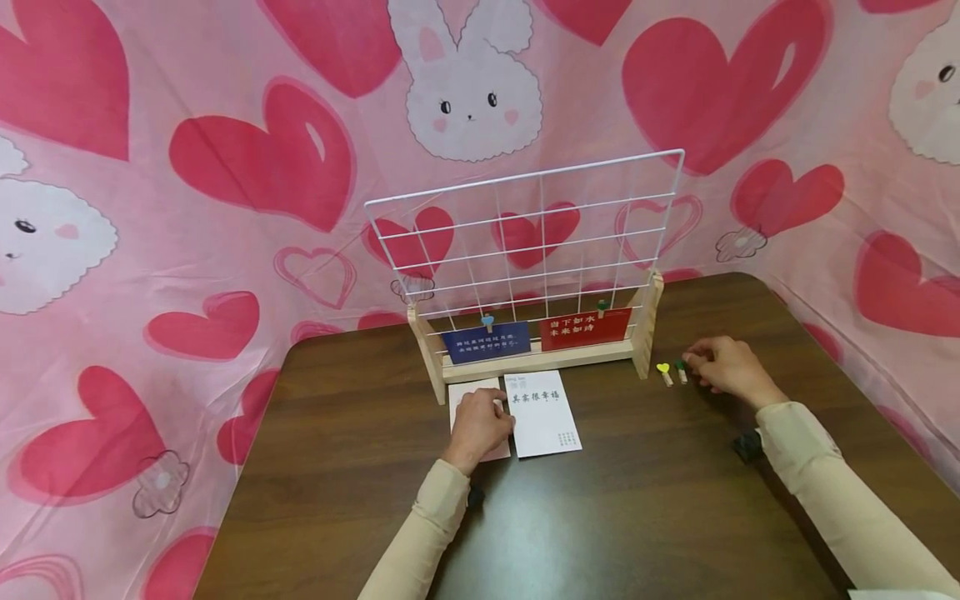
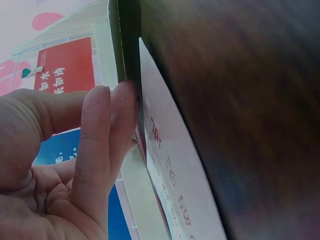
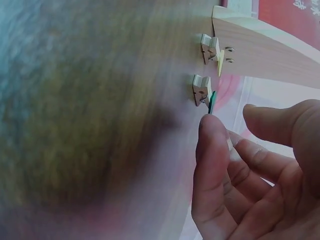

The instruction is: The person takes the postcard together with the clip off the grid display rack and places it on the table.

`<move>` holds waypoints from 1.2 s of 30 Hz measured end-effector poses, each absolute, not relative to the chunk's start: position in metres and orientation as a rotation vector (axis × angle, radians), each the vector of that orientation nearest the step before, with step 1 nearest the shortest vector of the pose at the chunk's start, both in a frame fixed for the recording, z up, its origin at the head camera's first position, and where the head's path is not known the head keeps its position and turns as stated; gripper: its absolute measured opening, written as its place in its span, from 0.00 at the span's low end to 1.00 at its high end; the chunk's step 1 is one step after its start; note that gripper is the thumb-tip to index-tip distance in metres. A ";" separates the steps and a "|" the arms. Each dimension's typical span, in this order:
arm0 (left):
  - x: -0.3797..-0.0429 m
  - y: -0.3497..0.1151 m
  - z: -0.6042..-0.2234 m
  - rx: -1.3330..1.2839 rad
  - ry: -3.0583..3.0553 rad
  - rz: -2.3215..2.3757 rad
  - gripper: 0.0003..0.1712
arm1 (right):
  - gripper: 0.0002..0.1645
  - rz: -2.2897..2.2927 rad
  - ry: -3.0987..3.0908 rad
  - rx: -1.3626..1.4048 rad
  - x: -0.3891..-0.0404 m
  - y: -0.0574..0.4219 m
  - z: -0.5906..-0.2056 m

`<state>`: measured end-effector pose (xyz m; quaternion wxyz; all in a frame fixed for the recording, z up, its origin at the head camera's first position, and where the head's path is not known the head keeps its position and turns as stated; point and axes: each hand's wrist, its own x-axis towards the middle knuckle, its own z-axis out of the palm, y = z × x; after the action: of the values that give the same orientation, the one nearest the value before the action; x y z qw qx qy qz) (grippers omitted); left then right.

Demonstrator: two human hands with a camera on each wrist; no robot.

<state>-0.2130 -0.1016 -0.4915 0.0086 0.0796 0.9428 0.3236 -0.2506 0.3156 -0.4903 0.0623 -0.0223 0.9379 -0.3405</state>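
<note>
My left hand (image 1: 480, 423) rests over a pale pink card (image 1: 457, 396), its fingertips at the left edge of a white card (image 1: 546, 421) with dark printed characters. In the left wrist view its fingers reach out close to a printed card (image 2: 170, 150); whether they grip it is hard to see. My right hand (image 1: 731, 368) is at the right, fingertips beside a small green-topped wooden clip (image 1: 681, 372). The right wrist view has a forefinger at that clip's green end (image 3: 212, 102) and the thumb held apart. Left of it lies a clip with a yellow heart (image 1: 665, 373).
A white wire grid rack (image 1: 542, 246) stands on a wooden base (image 1: 540, 364) behind the cards. A blue card (image 1: 487, 343) hangs there by a blue clip (image 1: 488, 322), a red card (image 1: 585, 330) by a green one. Patterned pink cloth (image 1: 225, 208) surrounds the brown table (image 1: 600, 517).
</note>
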 end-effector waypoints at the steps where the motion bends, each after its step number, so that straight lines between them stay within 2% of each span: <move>1: -0.213 -0.102 -0.491 0.242 2.946 1.008 0.17 | 0.23 -1.023 2.841 -0.068 -0.250 0.315 -0.490; 19: -0.213 -0.102 -0.489 0.226 2.966 1.027 0.14 | 0.23 -1.008 2.929 -0.145 -0.239 0.302 -0.470; 32: -0.211 -0.100 -0.482 0.254 3.049 1.079 0.09 | 0.17 -0.981 3.075 -0.268 -0.229 0.286 -0.450; 36: -0.210 -0.098 -0.478 0.241 3.022 1.147 0.13 | 0.15 -0.997 3.102 -0.301 -0.226 0.281 -0.444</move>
<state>-0.2101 -0.0984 -0.4784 -0.0498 0.0742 0.9312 0.3533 -0.2263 0.2808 -0.4441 -0.0650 -0.0917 0.9460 -0.3040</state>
